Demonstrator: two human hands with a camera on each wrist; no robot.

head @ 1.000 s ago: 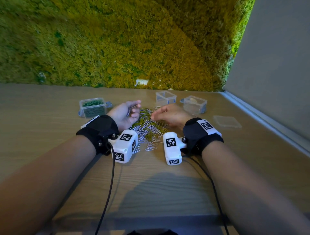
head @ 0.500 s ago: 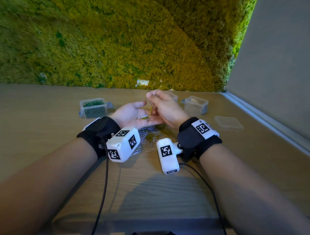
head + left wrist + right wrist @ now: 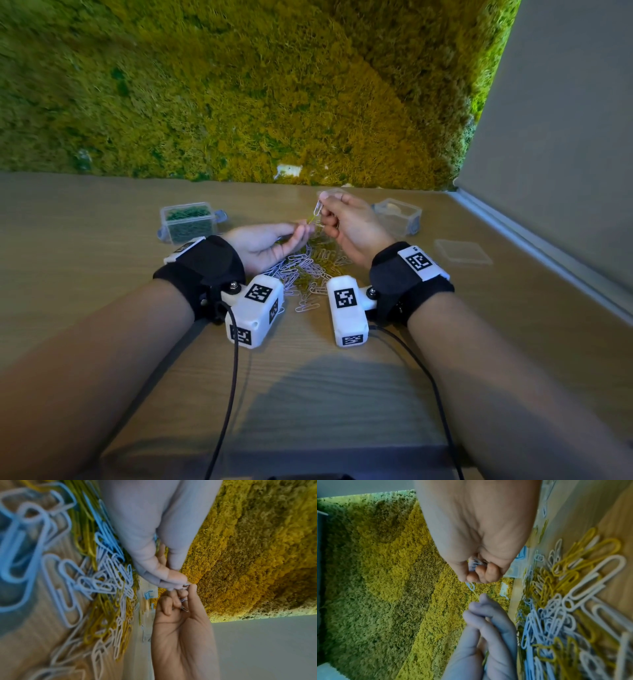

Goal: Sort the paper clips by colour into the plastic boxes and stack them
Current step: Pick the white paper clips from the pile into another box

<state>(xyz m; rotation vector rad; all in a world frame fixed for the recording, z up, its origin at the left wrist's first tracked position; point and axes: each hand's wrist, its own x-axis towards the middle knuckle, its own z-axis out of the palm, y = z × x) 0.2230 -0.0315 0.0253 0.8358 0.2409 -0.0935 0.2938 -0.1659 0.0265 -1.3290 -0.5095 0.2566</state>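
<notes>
A mixed heap of white and yellow paper clips [image 3: 308, 270] lies on the wooden table between my wrists. Above it my right hand [image 3: 337, 214] pinches a white paper clip [image 3: 318, 207] at thumb and forefinger and keeps more white clips [image 3: 475, 563] curled in its palm. That clip is hooked to a yellow paper clip [image 3: 311, 219], which my left hand [image 3: 294, 233] pinches at its fingertips. A clear box full of green clips [image 3: 187, 221] stands at the back left. Behind my right hand stands another clear box [image 3: 399, 216], its contents hard to make out.
A loose clear lid [image 3: 462, 251] lies at the right, near the grey wall [image 3: 565, 137]. A moss wall [image 3: 239, 96] closes the back of the table. Cables [image 3: 229, 394] run from both wrist cameras toward the front edge.
Both hands left the heap and rose above it. The right hand lifted a white clip with a yellow one hooked on; the left hand, palm up before, now pinches the yellow clip.
</notes>
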